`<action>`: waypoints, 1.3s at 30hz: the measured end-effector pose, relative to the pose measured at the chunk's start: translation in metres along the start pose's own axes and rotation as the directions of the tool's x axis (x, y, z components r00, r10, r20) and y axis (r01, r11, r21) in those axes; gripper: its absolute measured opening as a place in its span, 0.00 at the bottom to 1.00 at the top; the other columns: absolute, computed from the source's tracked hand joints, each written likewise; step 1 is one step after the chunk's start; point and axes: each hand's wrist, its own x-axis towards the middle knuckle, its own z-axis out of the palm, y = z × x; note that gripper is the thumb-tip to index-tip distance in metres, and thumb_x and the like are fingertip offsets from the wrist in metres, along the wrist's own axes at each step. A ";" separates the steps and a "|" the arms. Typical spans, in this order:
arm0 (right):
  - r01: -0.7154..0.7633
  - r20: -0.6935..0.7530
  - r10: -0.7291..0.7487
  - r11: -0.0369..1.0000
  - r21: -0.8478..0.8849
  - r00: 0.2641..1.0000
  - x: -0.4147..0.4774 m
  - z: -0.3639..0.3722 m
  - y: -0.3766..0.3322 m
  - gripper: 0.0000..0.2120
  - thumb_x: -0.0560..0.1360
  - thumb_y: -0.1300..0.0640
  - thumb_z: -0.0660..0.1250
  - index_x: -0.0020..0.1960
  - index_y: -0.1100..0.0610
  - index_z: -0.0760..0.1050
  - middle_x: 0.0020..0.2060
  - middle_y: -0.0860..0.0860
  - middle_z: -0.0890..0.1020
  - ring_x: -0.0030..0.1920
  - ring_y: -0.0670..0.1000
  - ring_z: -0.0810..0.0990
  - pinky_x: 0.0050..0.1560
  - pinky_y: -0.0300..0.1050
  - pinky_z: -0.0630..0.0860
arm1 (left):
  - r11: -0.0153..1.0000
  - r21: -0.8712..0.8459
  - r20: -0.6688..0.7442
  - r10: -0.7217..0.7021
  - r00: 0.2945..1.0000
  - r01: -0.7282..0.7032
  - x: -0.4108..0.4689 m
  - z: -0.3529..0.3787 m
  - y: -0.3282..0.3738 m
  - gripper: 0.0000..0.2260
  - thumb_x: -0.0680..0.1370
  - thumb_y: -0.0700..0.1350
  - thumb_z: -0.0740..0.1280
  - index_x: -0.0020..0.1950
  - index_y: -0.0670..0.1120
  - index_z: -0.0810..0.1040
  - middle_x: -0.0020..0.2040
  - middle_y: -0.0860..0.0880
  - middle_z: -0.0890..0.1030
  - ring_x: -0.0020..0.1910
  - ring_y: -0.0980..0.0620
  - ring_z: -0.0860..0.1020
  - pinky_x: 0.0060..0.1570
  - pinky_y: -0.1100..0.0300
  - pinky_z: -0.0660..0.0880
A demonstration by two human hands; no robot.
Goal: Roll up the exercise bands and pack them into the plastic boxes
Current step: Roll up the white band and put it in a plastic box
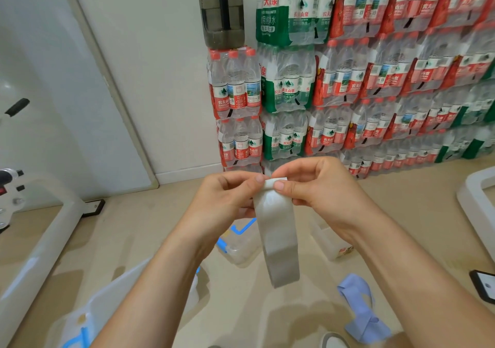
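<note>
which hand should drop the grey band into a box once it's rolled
Probably the left hand. The blue-latched box sits on the floor just below it, while the right hand pinches the grey band at its rolled top edge. The other clear box is half hidden.

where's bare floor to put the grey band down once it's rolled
Bare floor lies between the blue band and the clear box with blue latches, under the hanging grey band. More lies right of the open clear box, toward the white frame. It is crowded at lower left, where the clear lid lies, and along the stacked water bottle packs.
</note>
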 end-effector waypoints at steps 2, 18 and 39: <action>-0.012 0.003 0.012 1.000 -0.008 1.000 0.001 0.000 0.001 0.05 0.69 0.64 0.74 0.44 0.58 0.82 0.45 0.65 0.84 0.39 0.53 0.80 0.41 0.44 0.75 | 1.000 0.000 -0.028 0.008 1.000 -0.008 0.000 0.000 0.000 0.06 0.76 0.42 0.68 0.48 0.42 0.84 0.43 0.43 0.86 0.41 0.50 0.84 0.42 0.59 0.81; -0.090 -0.102 0.100 0.991 0.099 0.990 0.002 0.021 0.011 0.10 0.78 0.62 0.64 0.57 0.60 0.80 0.47 0.54 0.84 0.43 0.47 0.83 0.46 0.42 0.82 | 0.998 0.038 -0.171 0.056 0.984 -0.050 0.005 0.002 -0.008 0.06 0.76 0.37 0.67 0.45 0.44 0.84 0.37 0.47 0.86 0.37 0.52 0.84 0.41 0.58 0.81; -0.107 -0.008 0.108 0.994 0.033 0.994 -0.002 0.013 0.002 0.06 0.72 0.66 0.71 0.47 0.58 0.83 0.29 0.52 0.79 0.29 0.48 0.78 0.39 0.43 0.82 | 0.899 0.416 -0.128 0.208 0.970 -0.138 -0.001 -0.009 0.003 0.09 0.71 0.38 0.74 0.41 0.53 0.84 0.34 0.46 0.83 0.33 0.54 0.78 0.40 0.59 0.78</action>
